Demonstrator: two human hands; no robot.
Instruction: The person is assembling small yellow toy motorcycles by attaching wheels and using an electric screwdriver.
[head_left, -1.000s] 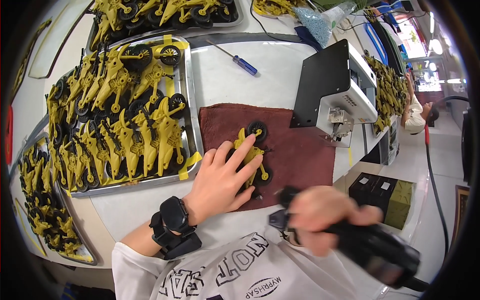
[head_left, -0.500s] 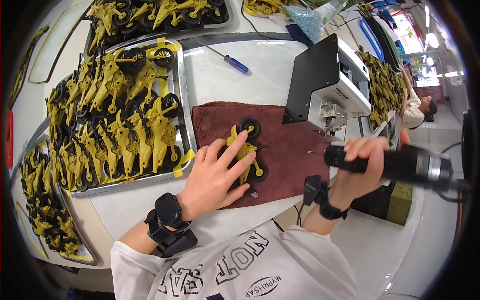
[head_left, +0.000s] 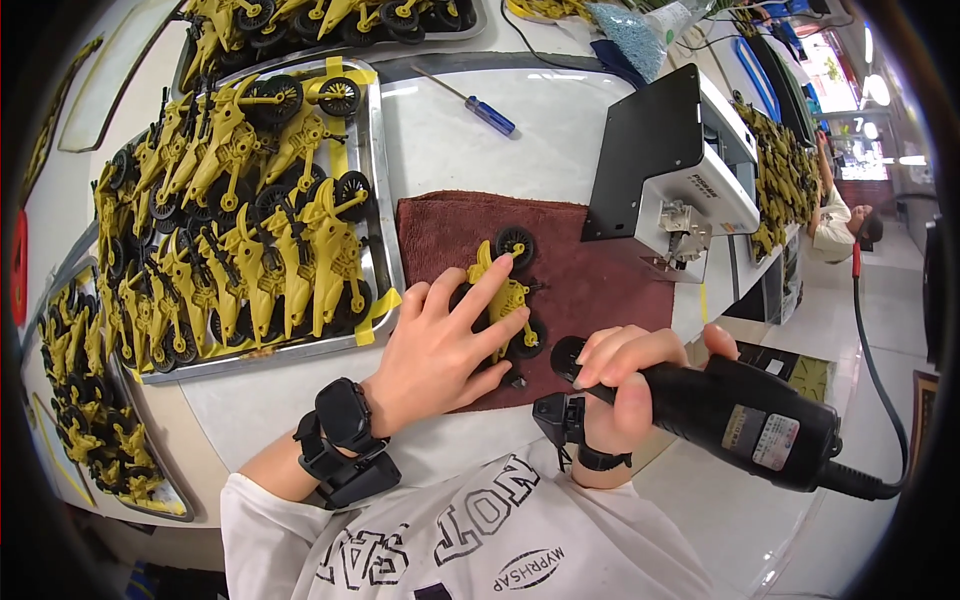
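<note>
A yellow toy motorcycle (head_left: 512, 297) with black wheels lies on its side on a dark red cloth (head_left: 630, 300). Over it my left hand (head_left: 440, 335) holds it down against the cloth, with fingertips on its body and near the front wheel and the thumb by its near end. My right hand (head_left: 630, 375) is wrapped round a black corded electric screwdriver (head_left: 745, 415). Its nose points left toward the toy's rear wheel, a short way off. I cannot make out the bit or whether it touches anything.
To the left, a metal tray (head_left: 388, 230) is packed with similar toys; more trays stand behind and nearer left. A blue-handled screwdriver (head_left: 490, 115) lies beyond the cloth. At the right stands a black and white machine (head_left: 690, 190). A co-worker (head_left: 838, 228) is farther right.
My right hand has brought the electric screwdriver left and nearer to me, so its nose is now close to the toy. The left hand keeps its hold on the toy motorcycle.
</note>
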